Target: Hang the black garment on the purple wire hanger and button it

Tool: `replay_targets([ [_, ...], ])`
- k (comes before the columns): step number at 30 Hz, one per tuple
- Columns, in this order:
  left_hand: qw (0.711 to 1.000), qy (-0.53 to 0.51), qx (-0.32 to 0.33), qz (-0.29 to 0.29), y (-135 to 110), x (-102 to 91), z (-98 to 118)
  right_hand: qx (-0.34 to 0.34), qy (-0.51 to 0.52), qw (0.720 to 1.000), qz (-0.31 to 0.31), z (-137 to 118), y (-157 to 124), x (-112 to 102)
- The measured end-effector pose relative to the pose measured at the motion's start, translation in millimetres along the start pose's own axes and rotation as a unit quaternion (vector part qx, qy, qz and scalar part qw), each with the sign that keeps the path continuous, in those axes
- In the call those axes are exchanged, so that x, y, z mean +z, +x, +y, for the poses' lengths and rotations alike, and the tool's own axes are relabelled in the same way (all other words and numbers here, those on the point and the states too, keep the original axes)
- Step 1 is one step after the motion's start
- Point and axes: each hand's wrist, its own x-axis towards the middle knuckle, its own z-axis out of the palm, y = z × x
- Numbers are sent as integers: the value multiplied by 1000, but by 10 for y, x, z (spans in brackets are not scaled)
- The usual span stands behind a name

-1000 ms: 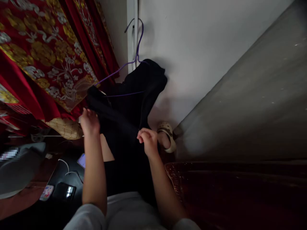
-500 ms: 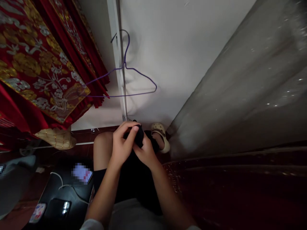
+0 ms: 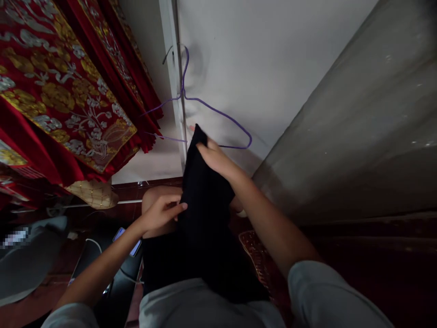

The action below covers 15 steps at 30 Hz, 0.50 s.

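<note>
A length of black cloth (image 3: pixel 201 191), perhaps a garment, stretches up from my lap towards the wall. My right hand (image 3: pixel 214 154) grips its upper end, the thumb in front and a fingertip showing past the far edge. Lower down, my left hand (image 3: pixel 163 212) pinches the left edge between thumb and fingers, beside my bare knee. Just behind the raised end hangs a purple wire hanger (image 3: pixel 234 119) with nothing on it; the cloth and my right hand hide part of its lower bar.
Red embroidered cloth (image 3: pixel 78 91) hangs at the left. A pale upright strip (image 3: pixel 172 54) runs down the white wall (image 3: pixel 259 50). A phone (image 3: pixel 135 248) and a white cable (image 3: pixel 97 243) lie on a black surface (image 3: pixel 118 296). Grey sheeting (image 3: pixel 344 127) stands at right.
The black cloth, bunched between both hands earlier, is now drawn out lengthwise. My right hand has moved up towards the hanger; my left hand has moved lower and leftward.
</note>
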Motion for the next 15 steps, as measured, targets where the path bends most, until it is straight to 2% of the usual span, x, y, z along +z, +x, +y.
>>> replay_targets([
  [2,999,-24,22,42,-67,-86,71,48,-18,997,-58,160,84,161],
  [4,997,-20,52,54,-86,-160,131,58,-41,997,-38,278,118,214],
  [7,998,-25,60,-6,-28,-146,114,27,-89,995,37,344,105,102],
  [10,992,-61,60,-98,90,40,-10,-8,-121,990,73,313,54,-145],
  [11,990,-64,63,-112,128,99,-52,-14,-130,988,81,296,39,-248],
  [13,994,-45,69,-78,183,128,-115,-8,-152,983,99,263,31,-486],
  [15,997,-30,60,24,199,-16,-152,11,-161,982,100,227,57,-750],
])
